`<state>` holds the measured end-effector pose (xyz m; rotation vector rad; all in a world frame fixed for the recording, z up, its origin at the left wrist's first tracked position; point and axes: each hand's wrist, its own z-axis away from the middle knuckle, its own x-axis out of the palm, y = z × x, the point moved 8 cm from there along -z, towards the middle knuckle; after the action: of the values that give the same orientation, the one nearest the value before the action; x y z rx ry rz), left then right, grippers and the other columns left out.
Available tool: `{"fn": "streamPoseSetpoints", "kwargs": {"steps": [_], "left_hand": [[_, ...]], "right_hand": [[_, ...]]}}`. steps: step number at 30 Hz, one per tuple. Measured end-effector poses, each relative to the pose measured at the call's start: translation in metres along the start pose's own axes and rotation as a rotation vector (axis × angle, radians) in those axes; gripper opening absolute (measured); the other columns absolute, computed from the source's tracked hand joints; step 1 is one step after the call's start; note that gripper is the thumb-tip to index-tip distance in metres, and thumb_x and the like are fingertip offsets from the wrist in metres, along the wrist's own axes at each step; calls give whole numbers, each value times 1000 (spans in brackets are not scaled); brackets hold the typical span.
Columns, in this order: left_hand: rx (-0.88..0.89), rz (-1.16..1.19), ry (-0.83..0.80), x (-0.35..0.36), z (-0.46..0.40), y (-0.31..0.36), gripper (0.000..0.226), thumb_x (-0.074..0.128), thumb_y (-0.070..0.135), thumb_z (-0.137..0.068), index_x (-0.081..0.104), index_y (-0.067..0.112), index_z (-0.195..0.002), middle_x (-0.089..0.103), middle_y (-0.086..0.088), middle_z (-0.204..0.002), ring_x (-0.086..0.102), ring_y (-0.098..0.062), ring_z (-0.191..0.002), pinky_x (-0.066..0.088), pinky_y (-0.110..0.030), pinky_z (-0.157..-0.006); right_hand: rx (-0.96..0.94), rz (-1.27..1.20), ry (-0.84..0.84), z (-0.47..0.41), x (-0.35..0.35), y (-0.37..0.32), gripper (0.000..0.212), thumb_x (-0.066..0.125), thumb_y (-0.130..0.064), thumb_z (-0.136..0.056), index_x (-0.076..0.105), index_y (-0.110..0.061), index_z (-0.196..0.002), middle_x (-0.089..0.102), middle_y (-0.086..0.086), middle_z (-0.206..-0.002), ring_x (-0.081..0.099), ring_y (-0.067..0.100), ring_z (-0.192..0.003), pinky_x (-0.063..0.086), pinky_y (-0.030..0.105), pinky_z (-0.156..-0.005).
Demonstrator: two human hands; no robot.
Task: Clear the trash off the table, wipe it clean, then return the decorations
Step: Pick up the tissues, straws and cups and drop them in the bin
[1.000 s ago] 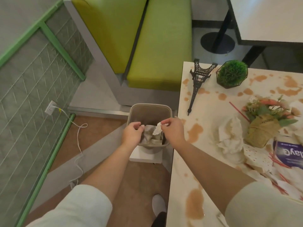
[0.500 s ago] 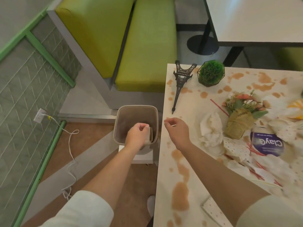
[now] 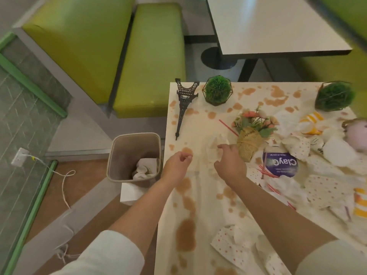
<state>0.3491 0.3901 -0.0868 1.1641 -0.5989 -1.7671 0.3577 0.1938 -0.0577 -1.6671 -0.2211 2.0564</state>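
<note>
The white table is blotched with brown spills. My right hand reaches over it, its fingers touching a crumpled white napkin. My left hand hovers at the table's left edge, fingers loosely curled and holding nothing. The beige trash bin stands on the floor left of the table with crumpled paper inside. A black Eiffel Tower model, two green ball plants and a small flower bouquet sit on the table.
Dotted napkins, red straws, a purple wipes pack, striped cups and a pink plush litter the right side. A green bench stands behind, a second table beyond. A white cable lies on the floor.
Both hands have left the bin and moved right over the table. The right hand now reaches the crumpled napkin beside the bouquet. The view swung right.
</note>
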Motion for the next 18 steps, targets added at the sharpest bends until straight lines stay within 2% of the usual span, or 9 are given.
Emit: {"fn": "streamPoseSetpoints", "kwargs": {"steps": [3,5,8,10,14,16,18], "left_hand": [[-8,21,-15,14,4,-1,19,54,33,-96,65,24,-110,64,6,-100,59,-14,-93,46,-30,-82],[-18,27,-17,21,6,-3,17,54,33,-96,65,27,-107,66,6,-103,61,-15,-93,49,-34,-85],[-28,20,-21,31,12,-3,16,54,33,-96,65,28,-107,65,9,-102,61,-14,-95,48,-33,-88],[-20,34,-30,36,15,-1,16,54,34,-96,64,28,-107,64,9,-104,61,-13,-96,47,-31,-86],[-9,104,-37,44,21,11,16,56,44,-93,61,32,-104,62,12,-102,62,-14,-98,48,-32,-86],[-3,171,-43,48,25,21,31,57,55,-89,54,32,-110,59,14,-103,62,-13,-99,51,-35,-88],[-6,234,-29,49,28,32,44,57,59,-87,44,29,-118,56,13,-104,64,-15,-96,53,-35,-85]], "right_hand": [[4,140,-44,2,4,15,66,56,-8,-87,31,-23,-146,34,5,-145,63,27,-92,38,31,-55],[-6,209,-38,2,5,21,66,56,-7,-87,30,-22,-145,37,6,-142,64,28,-90,38,30,-54],[-33,214,-7,4,4,28,55,55,-4,-87,41,-23,-137,45,4,-133,63,27,-82,42,30,-55],[-31,187,-4,6,3,32,42,53,-7,-91,50,-24,-129,49,2,-129,64,25,-83,42,30,-57],[-63,60,24,9,-5,33,20,52,-25,-97,65,-26,-112,58,-3,-115,62,19,-92,46,31,-65],[-134,-51,83,13,-12,26,15,57,-28,-94,68,-26,-105,60,-6,-104,58,14,-95,47,31,-66],[-195,-174,125,19,-18,19,10,61,-28,-92,68,-27,-99,58,-9,-96,57,11,-87,45,29,-62]]}}
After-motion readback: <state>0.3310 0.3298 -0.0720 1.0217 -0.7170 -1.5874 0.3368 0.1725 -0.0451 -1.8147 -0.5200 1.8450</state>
